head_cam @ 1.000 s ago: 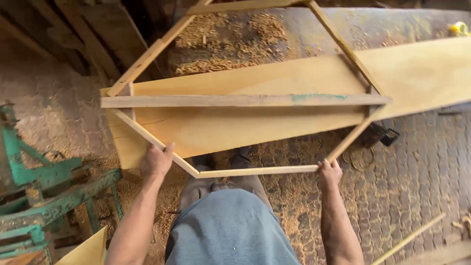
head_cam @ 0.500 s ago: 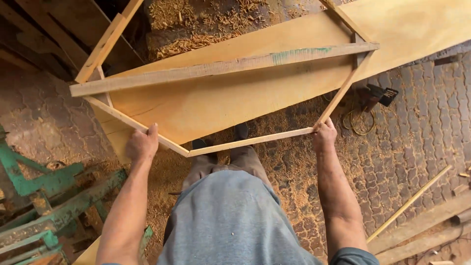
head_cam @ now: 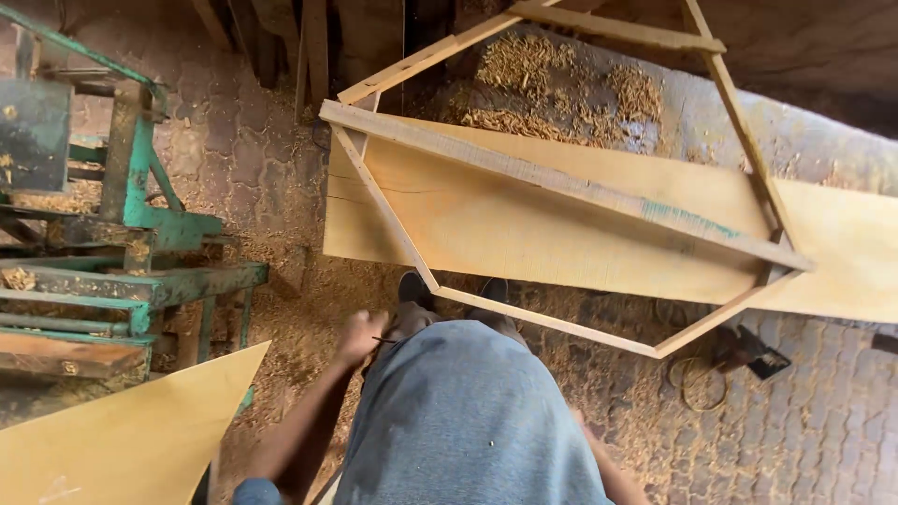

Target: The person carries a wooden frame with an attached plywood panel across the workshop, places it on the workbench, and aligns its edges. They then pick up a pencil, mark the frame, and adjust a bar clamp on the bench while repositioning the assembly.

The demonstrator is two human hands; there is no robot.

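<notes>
— Sawdust and shavings cover the brick floor (head_cam: 823, 430) all round; what's the left hand (head_cam: 360, 335) doing?

— It's down at the waist, fingers curled together in a loose grip on something thin and dark (too small to tell what). It touches no wood.

— And the wooden frame (head_cam: 561, 182)?

— Up and to the right of that grip, well apart from it. It's a six-sided frame of thin slats with one wider crossbar, lying tilted over a long plywood sheet (head_cam: 524, 234). Its near slat sits just beyond the person's shoes.

— The right hand?

— Hidden; only a bit of forearm shows at the bottom edge, so I cannot tell its grip.

— Anything else?

— To the left of the grip stands a green metal machine (head_cam: 140, 243), with another plywood sheet (head_cam: 122, 440) below it. A dark power tool (head_cam: 753, 351) with a coiled cord lies far right.
</notes>
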